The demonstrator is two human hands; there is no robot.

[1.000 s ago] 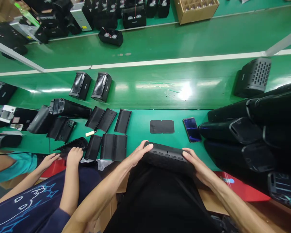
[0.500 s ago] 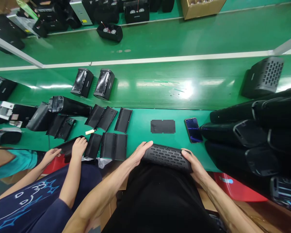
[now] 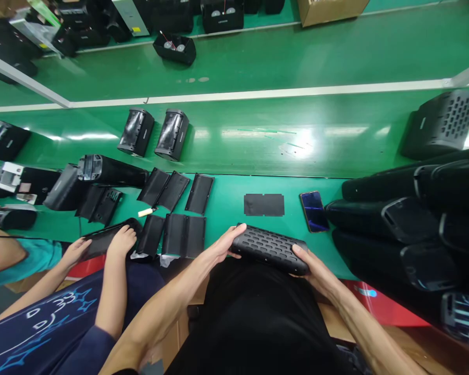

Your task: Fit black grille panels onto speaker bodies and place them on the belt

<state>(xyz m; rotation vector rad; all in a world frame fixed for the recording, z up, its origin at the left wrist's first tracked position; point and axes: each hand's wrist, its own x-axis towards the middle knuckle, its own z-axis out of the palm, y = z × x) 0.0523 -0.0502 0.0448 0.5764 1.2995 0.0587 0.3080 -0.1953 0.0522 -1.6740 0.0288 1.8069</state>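
A black speaker housing [image 3: 271, 247] with rows of slotted holes spans the space between my hands, above my lap at the table's near edge. Its left end is gripped by my left hand [image 3: 227, 242], thumb on the top edge. My right hand [image 3: 311, 264] is closed around the right end, thumb on the slotted face. Just beyond it, a thin black rectangular sheet [image 3: 263, 204] lies flat on the green table. To the right of that sheet rests a phone [image 3: 315, 211] with a dark screen.
Black panels [image 3: 185, 234] lie to my left, by a co-worker's hands [image 3: 122, 240] holding a dark shell. Large black housings [image 3: 379, 213] are stacked at right. Two black speakers [image 3: 172, 134] stand on the green conveyor [image 3: 258, 114]. A red bin [image 3: 391, 307] sits below the table.
The housing has tilted in my hands, so more of its slotted face shows. The co-worker's hands have shifted slightly left and down. The belt's speakers have moved a little to the right.
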